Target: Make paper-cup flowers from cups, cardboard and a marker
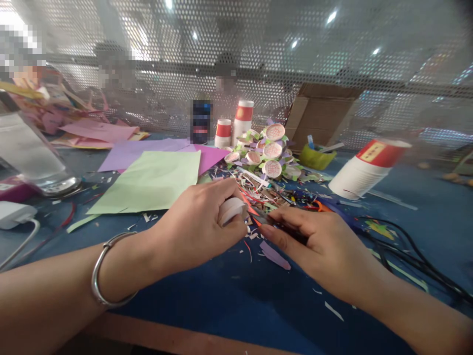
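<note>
My left hand point(199, 224), with a silver bangle point(105, 271) on its wrist, is closed round a small white paper cup point(231, 209) held on its side. My right hand point(318, 244) is closed on a pair of scissors point(291, 227); its fingers cover most of them and the blades point left towards the cup. Both hands meet low over the blue table point(229, 296). Paper scraps point(258, 195) lie just behind them, and a purple offcut point(275, 255) lies under the right hand.
A light green sheet point(151, 181) lies on purple sheets point(148, 150) at the left. Behind the scraps sits a pile of cut cup bottoms point(269, 150), upright cups point(242, 121), a toppled cup stack point(364, 170) and a green bowl point(316, 158). Black cables point(402, 249) run right; a glass container point(29, 153) stands left.
</note>
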Motion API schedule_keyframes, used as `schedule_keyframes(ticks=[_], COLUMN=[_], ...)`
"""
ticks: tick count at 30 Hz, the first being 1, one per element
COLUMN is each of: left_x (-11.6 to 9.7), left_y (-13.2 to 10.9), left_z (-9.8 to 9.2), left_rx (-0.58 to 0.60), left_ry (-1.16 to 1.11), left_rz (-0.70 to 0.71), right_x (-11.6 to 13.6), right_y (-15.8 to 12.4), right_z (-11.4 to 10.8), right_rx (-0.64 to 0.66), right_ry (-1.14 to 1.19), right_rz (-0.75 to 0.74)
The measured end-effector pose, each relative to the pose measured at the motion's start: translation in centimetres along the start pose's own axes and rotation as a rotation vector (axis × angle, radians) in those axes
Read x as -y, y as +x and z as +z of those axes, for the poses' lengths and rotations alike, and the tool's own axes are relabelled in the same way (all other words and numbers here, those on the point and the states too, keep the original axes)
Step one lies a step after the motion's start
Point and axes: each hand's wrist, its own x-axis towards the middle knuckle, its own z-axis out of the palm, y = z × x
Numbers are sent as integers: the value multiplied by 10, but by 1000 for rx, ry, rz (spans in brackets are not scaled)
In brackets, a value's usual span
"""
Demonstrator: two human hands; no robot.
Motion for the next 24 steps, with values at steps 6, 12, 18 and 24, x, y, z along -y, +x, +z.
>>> schedule_keyframes(ticks=[6,12,18,24], left_x=[-1,-3,-6,-2], left_y=[-3,-4,-4,-5], left_z=[0,-1,-2,-1], left_rx=[3,24,47,21], left_ry=[30,14,-1,45], left_rz=[13,3,-16,83], right_x=[1,4,5,6], right_y=[0,-2,-3,-3], right_z=[1,1,0,-3], right_rx=[4,3,2,9], right_ry=[8,-4,-10,-25], right_rz=[-25,-63,-66,-83])
